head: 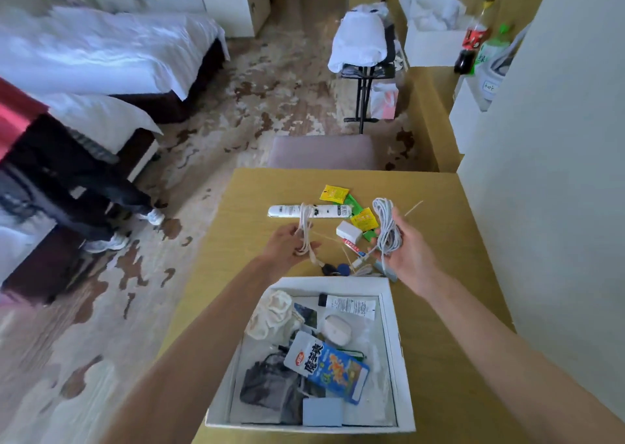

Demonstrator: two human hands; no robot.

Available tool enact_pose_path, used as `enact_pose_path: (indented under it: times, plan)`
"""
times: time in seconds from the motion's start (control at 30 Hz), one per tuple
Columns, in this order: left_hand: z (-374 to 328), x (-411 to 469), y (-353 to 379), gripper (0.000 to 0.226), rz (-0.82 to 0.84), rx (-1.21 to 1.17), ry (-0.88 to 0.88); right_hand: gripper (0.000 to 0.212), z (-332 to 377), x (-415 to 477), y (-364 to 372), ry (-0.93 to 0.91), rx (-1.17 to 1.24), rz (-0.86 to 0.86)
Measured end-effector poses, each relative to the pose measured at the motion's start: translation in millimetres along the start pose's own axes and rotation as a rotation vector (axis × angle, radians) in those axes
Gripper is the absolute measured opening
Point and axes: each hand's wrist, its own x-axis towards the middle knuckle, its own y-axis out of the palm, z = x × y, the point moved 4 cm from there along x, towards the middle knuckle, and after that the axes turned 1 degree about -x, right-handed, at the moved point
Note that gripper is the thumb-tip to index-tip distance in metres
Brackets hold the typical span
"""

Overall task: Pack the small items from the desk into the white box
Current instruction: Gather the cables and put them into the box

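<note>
The white box (392, 311) stands open at the desk's near edge and holds a blue snack pouch (329, 364), a white tube (348, 305), an earbud case (336, 328), a dark pouch and a blue block. Above the desk beyond the box, my right hand (411, 252) holds a coiled white cable (385, 229). My left hand (287, 246) grips the cord (305, 230) wrapped round a white power strip (307, 211). Yellow and green sachets (362, 219), a white charger (349, 231), keys (333, 269) and a small tube lie between my hands.
A padded chair (324, 151) stands past the desk's far edge and a white wall (541, 173) borders its right side. Beds (101, 51) stand at the left, where a person's legs and sneakers (108, 241) show. A luggage rack and bottles stand further back.
</note>
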Motion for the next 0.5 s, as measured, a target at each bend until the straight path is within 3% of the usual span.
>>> enact_pose_path:
  times: [0.2,0.3,0.4,0.5]
  plan:
    - [2,-73,-37,0.044,0.052,-0.006,0.013,0.04,-24,-16,35,0.091,-0.488,0.227]
    - [15,-99,-51,0.03,0.102,0.02,0.022,0.033,-43,-30,41,0.158,-0.755,0.303]
    - [24,-117,-69,0.023,0.058,0.294,0.071,0.031,-61,-41,47,0.195,-1.026,0.353]
    - [30,-131,-84,0.018,0.061,0.494,0.129,0.04,-74,-39,49,0.082,-1.431,0.338]
